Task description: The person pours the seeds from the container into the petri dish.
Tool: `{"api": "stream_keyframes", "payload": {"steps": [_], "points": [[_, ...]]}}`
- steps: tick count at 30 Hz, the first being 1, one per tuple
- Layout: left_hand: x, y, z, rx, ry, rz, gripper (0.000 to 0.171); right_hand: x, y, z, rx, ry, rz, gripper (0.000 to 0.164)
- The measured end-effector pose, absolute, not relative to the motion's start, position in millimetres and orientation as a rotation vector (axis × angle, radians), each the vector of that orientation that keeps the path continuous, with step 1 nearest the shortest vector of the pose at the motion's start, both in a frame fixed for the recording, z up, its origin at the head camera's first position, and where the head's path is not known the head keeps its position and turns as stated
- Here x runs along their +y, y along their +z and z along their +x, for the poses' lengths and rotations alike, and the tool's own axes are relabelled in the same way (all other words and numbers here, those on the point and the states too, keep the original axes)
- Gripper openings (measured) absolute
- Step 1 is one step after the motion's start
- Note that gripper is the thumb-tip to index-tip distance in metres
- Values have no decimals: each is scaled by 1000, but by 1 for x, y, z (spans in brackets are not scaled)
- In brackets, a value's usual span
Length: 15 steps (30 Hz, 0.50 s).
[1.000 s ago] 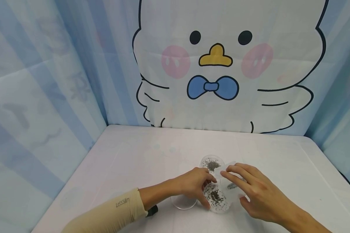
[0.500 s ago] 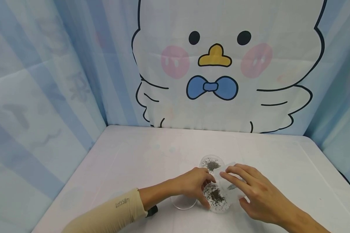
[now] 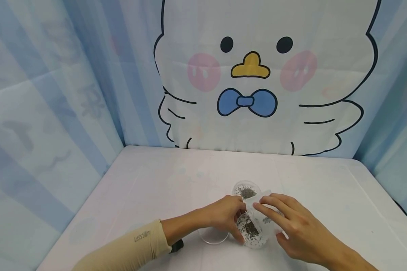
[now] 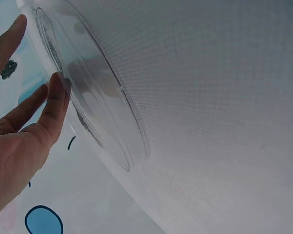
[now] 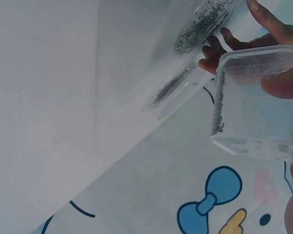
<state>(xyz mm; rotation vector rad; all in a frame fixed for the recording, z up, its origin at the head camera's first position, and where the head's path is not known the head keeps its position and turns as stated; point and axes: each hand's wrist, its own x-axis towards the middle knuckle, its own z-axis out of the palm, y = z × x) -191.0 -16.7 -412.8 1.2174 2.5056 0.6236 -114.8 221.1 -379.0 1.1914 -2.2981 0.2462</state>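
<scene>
Over near dish (image 3: 252, 229), right fingers (image 3: 269, 214) gripping tub (image 3: 261, 214)

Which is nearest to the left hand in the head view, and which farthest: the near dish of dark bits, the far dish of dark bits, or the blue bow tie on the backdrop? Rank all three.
1. Near dish: at the left hand's fingers, touching.
2. Far dish: just behind, towards the backdrop.
3. Blue bow tie: high on the backdrop, farthest.
</scene>
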Motion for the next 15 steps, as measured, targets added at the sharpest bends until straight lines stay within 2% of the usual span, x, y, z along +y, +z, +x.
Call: {"api": "stream_keyframes", "payload": {"steps": [15], "points": [[-17, -412, -190, 2481, 664, 1183, 56, 218, -378, -113, -2327, 197, 1178, 105]]}}
